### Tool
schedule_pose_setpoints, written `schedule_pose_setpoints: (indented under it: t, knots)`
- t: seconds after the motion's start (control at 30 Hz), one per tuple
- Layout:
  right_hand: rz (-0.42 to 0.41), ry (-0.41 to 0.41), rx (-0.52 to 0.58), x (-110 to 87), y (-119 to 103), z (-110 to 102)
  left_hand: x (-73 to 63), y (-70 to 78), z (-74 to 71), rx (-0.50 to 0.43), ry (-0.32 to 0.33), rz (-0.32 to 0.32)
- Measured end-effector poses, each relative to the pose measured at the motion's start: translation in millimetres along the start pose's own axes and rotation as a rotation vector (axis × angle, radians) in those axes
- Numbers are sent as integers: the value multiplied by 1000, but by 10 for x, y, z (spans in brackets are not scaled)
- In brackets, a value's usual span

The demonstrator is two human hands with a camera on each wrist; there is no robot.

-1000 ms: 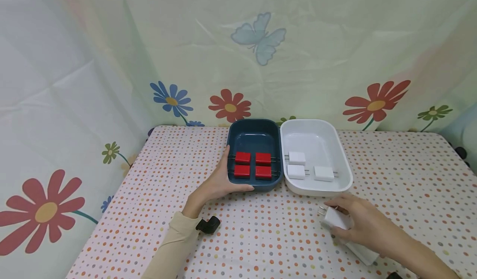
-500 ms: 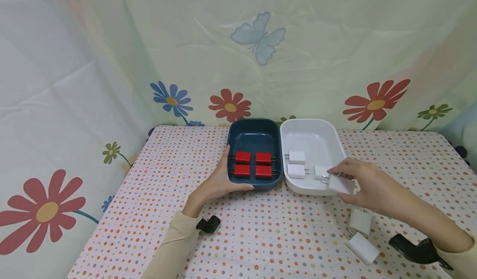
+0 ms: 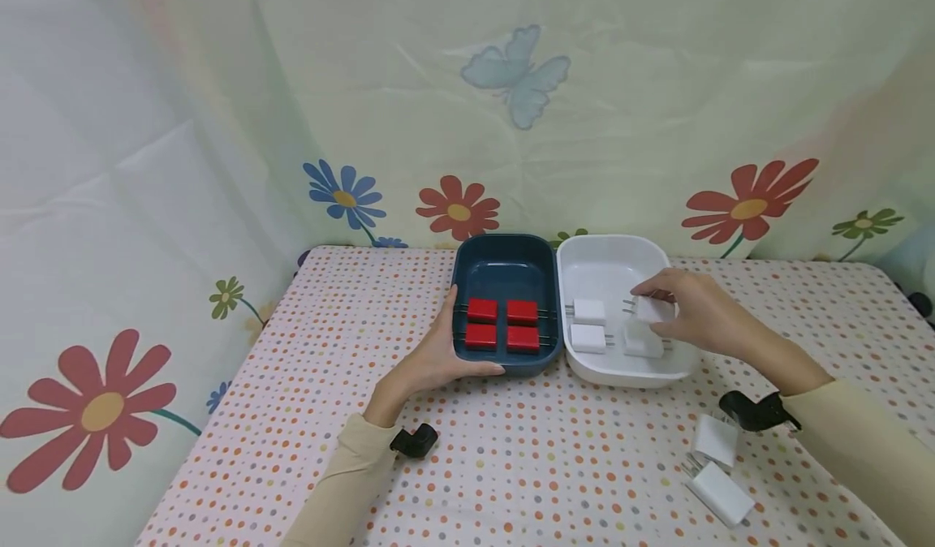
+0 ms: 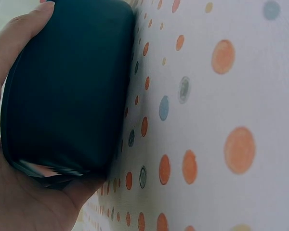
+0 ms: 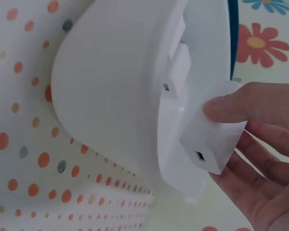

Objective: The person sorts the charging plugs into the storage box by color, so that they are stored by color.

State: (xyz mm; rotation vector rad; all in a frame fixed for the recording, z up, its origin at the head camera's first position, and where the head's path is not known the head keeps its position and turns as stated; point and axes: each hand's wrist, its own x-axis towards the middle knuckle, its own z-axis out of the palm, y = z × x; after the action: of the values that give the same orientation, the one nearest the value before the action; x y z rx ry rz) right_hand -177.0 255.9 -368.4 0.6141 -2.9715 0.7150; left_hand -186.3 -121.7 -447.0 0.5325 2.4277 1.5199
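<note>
Two trays stand side by side, a dark blue one (image 3: 507, 275) and a white one (image 3: 608, 269). My left hand (image 3: 431, 351) grips the dark blue tray's near left corner, thumb along its front and fingers along its left side. Inside lie several red plug chargers (image 3: 482, 336). Over the white tray, my right hand (image 3: 704, 313) pinches a white plug charger (image 5: 214, 127) between thumb and fingers, prongs pointing left. That charger is just behind another white charger (image 3: 643, 342); whether it touches the tray floor I cannot tell. Two more white chargers (image 3: 588, 312) lie at the tray's left.
Two loose white chargers (image 3: 719, 494) lie on the dotted tablecloth (image 3: 555, 466) at the front right, below my right forearm. A flower-printed curtain (image 3: 613, 149) hangs behind the table's back edge.
My right hand has lifted a white charger from the cloth at the front right and carried it up and left into the white tray. The left hand keeps its hold on the dark blue tray.
</note>
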Motion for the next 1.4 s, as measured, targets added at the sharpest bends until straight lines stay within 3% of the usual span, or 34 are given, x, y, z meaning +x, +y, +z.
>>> schedule_pose_setpoints:
  t: [0.37,0.57,0.8,1.4]
  knots:
    - [54,-110,1,297,141,147,13,-3,34,6,1,0]
    - [95,-139,-11,323,210,206,18,12,32,14,5,-13]
    - [84,-140,-18,343,241,247,7,20,33,37,5,-50]
    - [83,-170,-62,386,226,323,5,6,6,17,7,-35]
